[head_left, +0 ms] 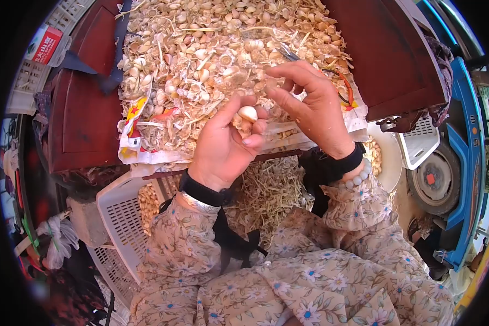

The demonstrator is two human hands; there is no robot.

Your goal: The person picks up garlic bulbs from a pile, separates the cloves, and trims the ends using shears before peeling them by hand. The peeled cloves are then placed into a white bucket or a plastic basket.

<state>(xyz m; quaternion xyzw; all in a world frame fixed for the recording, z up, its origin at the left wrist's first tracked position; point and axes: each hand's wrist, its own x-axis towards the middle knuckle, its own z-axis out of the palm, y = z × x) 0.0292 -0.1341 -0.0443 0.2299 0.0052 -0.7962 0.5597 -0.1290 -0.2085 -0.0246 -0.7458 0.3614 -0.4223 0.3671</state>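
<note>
a: what do i have in the left hand point(225, 144)?

b: from my end, some garlic point(248, 113), cupped near the middle of the frame. the fingers curl under and beside it, with the thumb close; i judge that this stops loose cloves rolling off and leaves the pale one on top within reach.

a: and the right hand point(312, 103)?

b: fairly wide, up and to the right of the garlic, not touching it. thumb and forefinger are parted; i can't tell whether a scrap of skin is between them.

a: why work there?

b: both hands are by the near edge of the surface point(87, 119), beside the heap of garlic and husks point(201, 54) at upper centre. i'd guess the sheet point(131, 155) under the heap is for gathering scraps, with the basket point(122, 217) at lower left close for cloves.
</note>
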